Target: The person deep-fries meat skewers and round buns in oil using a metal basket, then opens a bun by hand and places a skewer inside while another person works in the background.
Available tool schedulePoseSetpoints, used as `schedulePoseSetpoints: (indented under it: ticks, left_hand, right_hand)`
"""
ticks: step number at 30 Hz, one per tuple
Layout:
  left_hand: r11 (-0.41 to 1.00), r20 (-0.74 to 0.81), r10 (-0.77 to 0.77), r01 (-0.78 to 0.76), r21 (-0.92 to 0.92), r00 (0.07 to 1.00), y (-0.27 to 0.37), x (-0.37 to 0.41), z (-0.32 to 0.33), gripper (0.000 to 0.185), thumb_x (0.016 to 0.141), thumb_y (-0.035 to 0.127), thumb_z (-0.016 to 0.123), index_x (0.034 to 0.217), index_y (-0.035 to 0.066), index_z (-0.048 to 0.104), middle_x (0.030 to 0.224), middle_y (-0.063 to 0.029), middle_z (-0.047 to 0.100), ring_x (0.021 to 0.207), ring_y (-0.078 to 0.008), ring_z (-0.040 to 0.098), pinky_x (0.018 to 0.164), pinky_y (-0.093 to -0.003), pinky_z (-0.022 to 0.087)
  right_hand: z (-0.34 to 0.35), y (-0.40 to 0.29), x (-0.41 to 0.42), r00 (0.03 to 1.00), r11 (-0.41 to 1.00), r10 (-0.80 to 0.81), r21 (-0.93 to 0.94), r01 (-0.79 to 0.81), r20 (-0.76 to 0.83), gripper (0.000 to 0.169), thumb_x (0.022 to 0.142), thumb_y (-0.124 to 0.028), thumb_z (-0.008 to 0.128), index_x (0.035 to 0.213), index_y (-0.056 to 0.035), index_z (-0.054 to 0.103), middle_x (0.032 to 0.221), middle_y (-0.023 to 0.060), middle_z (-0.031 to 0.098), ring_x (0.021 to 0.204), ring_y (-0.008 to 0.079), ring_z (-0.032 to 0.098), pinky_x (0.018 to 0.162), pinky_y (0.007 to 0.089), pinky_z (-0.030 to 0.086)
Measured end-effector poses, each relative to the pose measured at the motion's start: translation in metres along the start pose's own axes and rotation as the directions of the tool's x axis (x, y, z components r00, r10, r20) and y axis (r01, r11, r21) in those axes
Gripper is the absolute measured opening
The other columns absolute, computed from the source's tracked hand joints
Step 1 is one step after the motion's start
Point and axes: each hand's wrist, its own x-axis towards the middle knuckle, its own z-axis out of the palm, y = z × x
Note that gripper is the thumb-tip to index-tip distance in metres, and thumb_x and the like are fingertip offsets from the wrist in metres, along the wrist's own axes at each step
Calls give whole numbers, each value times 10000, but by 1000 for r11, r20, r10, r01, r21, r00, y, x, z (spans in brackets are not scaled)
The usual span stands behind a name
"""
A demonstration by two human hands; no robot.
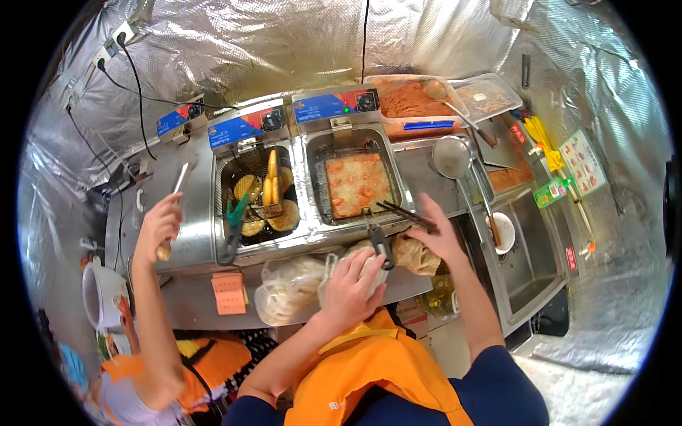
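Note:
My right hand grips a pair of dark chopsticks, whose tips reach the near right edge of the right fryer tank. Breaded orange-red pieces fry in bubbling oil there. From that tank, a basket's black handle points toward me. My left hand is beside the handle's end, over a clear plastic container; whether its fingers grip the handle is unclear. A crumpled brown bag lies under my right hand. A plastic bag of pale food rests left of my left hand.
A co-worker's hand holds a wooden-handled tool at left. The left fryer basket contains yellow slices. Orange-red mixture fills a tub behind. A mesh skimmer lies right, near the sink. Pink slips lie on the front ledge.

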Motion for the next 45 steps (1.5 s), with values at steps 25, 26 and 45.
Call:
schedulePoseSetpoints:
  ticks: [25, 26, 45]
  left_hand:
    - [931, -164, -271, 302, 207, 948, -11, 41, 84, 298, 842, 160, 740, 1071, -31, 744, 1153, -215, 732, 1131, -389, 708, 931, -420, 597]
    - [935, -164, -252, 284, 214, 954, -11, 41, 85, 295, 836, 146, 731, 1070, -32, 743, 1143, -217, 732, 1133, -388, 706, 925, -424, 598]
    - [941, -114, -260, 278, 194, 959, -22, 32, 64, 298, 835, 142, 729, 1084, -20, 725, 1152, -208, 729, 1146, -380, 703, 910, -415, 605]
  right_hand:
    - [40, -10, 139, 995, 999, -33, 38, 37, -98, 167, 1002, -138, 718, 1018, 23, 762, 873, 39, 772, 781, 84, 682, 710, 252, 539]
    - [51, -5, 143, 996, 998, -29, 61, 34, -88, 166, 1001, -138, 720, 1018, 21, 763, 878, 42, 774, 789, 87, 685, 718, 256, 541]
    - [51, -85, 154, 975, 979, 92, 198, -52, -202, 155, 1009, -147, 711, 1007, 1, 760, 818, 45, 756, 755, 103, 704, 658, 253, 518]
